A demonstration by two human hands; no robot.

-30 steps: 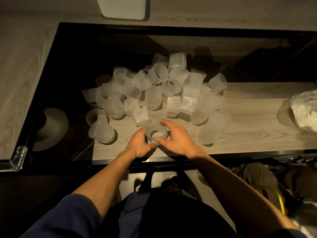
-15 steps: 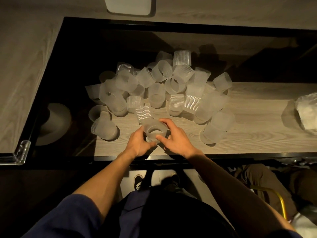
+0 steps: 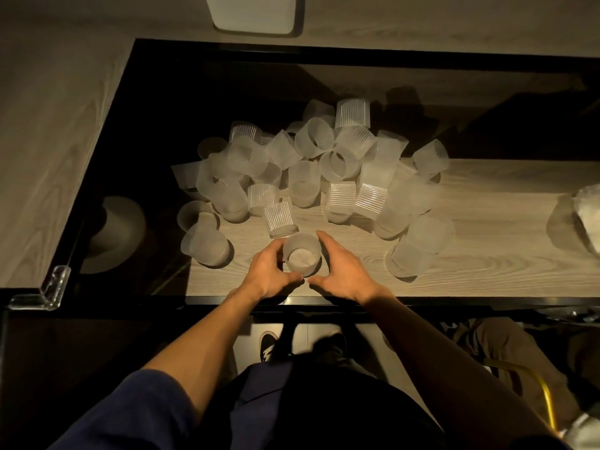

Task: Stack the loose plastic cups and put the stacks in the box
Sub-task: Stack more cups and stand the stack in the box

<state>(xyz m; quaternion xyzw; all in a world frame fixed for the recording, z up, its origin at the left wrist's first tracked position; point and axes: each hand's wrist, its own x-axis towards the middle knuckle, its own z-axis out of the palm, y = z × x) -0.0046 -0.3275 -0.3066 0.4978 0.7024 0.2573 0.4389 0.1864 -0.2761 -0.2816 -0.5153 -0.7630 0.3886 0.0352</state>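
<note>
A frosted ribbed plastic cup (image 3: 302,254) stands upright, mouth up, near the front edge of the wooden shelf (image 3: 470,271). My left hand (image 3: 269,274) curls round its left side and my right hand (image 3: 341,271) curls round its right side; thumbs nearly meet in front of it. Whether it is one cup or a short stack I cannot tell. Behind it lies a pile of several loose cups (image 3: 324,170), some upright, some on their sides. A ribbed cup (image 3: 281,219) lies just behind the held one.
A white box (image 3: 255,13) sits at the top edge on the pale counter. A crumpled clear plastic bag (image 3: 589,216) lies at the right. A glass edge with a clear corner guard (image 3: 48,290) is at the left. My shoes show below the shelf.
The cup between my hands has come upright and sits lower toward the front edge. Both hands stayed around it. The camera shifted slightly, so the pile appears further right.
</note>
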